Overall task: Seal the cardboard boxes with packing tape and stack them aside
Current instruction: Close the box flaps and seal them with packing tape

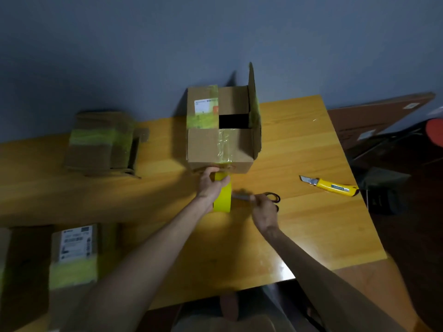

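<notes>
A cardboard box (pixel 211 144) stands on the wooden table (pixel 299 224), its right flap upright and a dark gap open in the top. Clear and yellow-green tape runs over its near flap. My left hand (pixel 211 185) grips a yellow tape roll (pixel 223 200) just in front of the box, with the tape reaching up to the box's front edge. My right hand (pixel 265 212) holds black-handled scissors (pixel 271 197), their blades pointing left at the tape beside the roll.
A yellow utility knife (pixel 330 186) lies to the right with its blade out. A taped box (pixel 103 142) sits at the far left, another taped box with a label (pixel 74 255) at the near left. Dark items lie on the floor at the right.
</notes>
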